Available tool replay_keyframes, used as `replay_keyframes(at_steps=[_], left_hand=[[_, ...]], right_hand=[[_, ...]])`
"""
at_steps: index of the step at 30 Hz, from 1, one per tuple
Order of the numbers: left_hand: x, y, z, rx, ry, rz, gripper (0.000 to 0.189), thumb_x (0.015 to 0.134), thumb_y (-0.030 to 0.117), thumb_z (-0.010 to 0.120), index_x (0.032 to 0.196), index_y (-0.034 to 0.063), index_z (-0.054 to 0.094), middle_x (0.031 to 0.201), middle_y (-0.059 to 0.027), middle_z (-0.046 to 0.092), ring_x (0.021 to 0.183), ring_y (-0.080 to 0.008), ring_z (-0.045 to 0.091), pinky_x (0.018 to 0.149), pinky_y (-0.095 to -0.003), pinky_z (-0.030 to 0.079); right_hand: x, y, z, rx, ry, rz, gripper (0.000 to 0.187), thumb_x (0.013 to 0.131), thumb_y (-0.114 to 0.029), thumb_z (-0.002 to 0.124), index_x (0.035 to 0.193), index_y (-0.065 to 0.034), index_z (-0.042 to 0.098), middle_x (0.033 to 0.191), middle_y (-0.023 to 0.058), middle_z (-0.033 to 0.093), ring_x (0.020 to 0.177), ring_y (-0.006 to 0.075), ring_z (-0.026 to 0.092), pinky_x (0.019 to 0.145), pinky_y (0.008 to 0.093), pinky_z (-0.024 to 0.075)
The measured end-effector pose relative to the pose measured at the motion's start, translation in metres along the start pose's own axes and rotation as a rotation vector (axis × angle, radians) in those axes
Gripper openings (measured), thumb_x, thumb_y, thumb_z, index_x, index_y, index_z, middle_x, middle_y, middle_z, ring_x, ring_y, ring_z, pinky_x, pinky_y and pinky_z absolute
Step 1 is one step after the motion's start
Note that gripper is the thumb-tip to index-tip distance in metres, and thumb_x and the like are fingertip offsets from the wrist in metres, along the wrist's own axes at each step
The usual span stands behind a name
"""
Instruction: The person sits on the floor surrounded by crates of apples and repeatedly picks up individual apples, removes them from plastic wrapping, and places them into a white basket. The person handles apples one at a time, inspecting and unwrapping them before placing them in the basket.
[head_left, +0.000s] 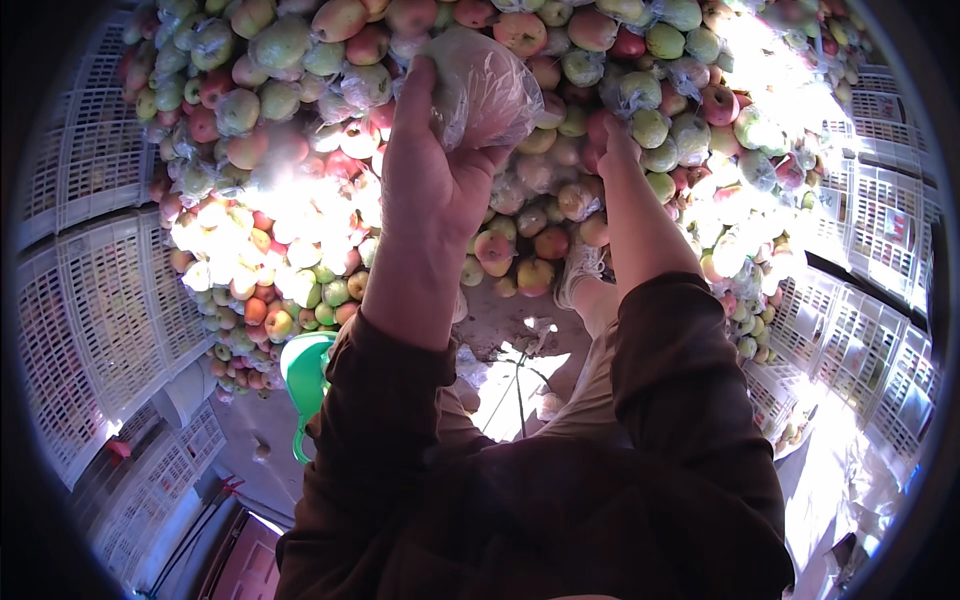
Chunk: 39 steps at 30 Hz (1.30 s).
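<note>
A large heap of red and green apples (534, 274), many in clear plastic film, lies before me. My left hand (442, 161) is raised above the heap with an apple wrapped in clear plastic (484, 90) in its grip; the crinkled film covers the fruit. Farther right, my right hand (619, 146) reaches down among the apples, its fingers at a red apple (598, 129). Whether those fingers close on that apple I cannot tell, as the hand itself partly hides them.
White plastic crates (120, 300) with apples stand stacked at the left, and more crates (862, 322) at the right. A green plastic object (304, 371) is beside my left sleeve. My shoe (583, 271) touches the heap's near edge. Strong sunlight washes out parts of the heap.
</note>
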<state>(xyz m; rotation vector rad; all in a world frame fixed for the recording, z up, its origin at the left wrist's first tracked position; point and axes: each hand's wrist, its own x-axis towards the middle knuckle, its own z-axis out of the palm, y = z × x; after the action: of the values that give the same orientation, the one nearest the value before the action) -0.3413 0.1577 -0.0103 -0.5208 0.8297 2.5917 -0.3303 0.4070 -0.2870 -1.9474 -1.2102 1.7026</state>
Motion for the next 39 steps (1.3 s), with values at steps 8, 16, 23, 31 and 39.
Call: replay_keyframes(at_steps=[8, 16, 23, 31, 39], left_hand=[[0.000, -0.005, 0.003, 0.003, -0.035, -0.029, 0.046, 0.092, 0.035, 0.054, 0.126, 0.0052, 0.046, 0.121, -0.0129, 0.054, 0.110, -0.0299, 0.055, 0.093, -0.0520, 0.046], [0.002, -0.002, 0.007, 0.002, 0.011, 0.019, 0.045, 0.093, 0.035, 0.052, 0.127, 0.0054, 0.045, 0.123, -0.0138, 0.053, 0.113, -0.0311, 0.053, 0.096, -0.0526, 0.044], [0.006, -0.003, 0.014, -0.137, -0.018, 0.044, 0.045, 0.094, 0.036, 0.050, 0.126, 0.0060, 0.045, 0.124, -0.0136, 0.051, 0.115, -0.0314, 0.051, 0.096, -0.0522, 0.043], [0.003, -0.009, 0.018, -0.202, -0.004, 0.052, 0.051, 0.094, 0.044, 0.043, 0.125, 0.0046, 0.045, 0.119, -0.0140, 0.055, 0.108, -0.0312, 0.056, 0.094, -0.0492, 0.046], [-0.005, -0.010, 0.013, -0.299, -0.124, -0.059, 0.050, 0.094, 0.046, 0.041, 0.122, 0.0047, 0.048, 0.114, -0.0132, 0.058, 0.104, -0.0283, 0.058, 0.092, -0.0425, 0.049]], right_hand=[[0.008, -0.006, -0.012, 0.135, -0.326, 0.071, 0.051, 0.061, -0.023, 0.085, 0.104, -0.0110, 0.062, 0.100, 0.0015, 0.060, 0.083, 0.0167, 0.056, 0.063, 0.0364, 0.0469], [-0.066, -0.016, -0.032, 0.320, -0.825, 0.287, 0.060, 0.070, -0.021, 0.078, 0.121, -0.0095, 0.047, 0.118, 0.0091, 0.052, 0.103, 0.0259, 0.053, 0.084, 0.0421, 0.0496], [-0.153, -0.083, -0.053, 0.395, -1.355, 0.177, 0.070, 0.071, -0.012, 0.072, 0.132, -0.0082, 0.039, 0.129, 0.0143, 0.046, 0.117, 0.0332, 0.050, 0.098, 0.0526, 0.0450], [-0.277, -0.112, -0.124, 0.437, -1.553, -0.124, 0.084, 0.070, -0.019, 0.070, 0.141, -0.0083, 0.026, 0.135, 0.0169, 0.039, 0.125, 0.0364, 0.043, 0.101, 0.0559, 0.0391], [-0.310, -0.099, -0.112, 0.146, -1.309, -0.943, 0.085, 0.068, -0.011, 0.076, 0.138, -0.0050, 0.028, 0.128, 0.0135, 0.043, 0.119, 0.0254, 0.047, 0.099, 0.0364, 0.0431]])
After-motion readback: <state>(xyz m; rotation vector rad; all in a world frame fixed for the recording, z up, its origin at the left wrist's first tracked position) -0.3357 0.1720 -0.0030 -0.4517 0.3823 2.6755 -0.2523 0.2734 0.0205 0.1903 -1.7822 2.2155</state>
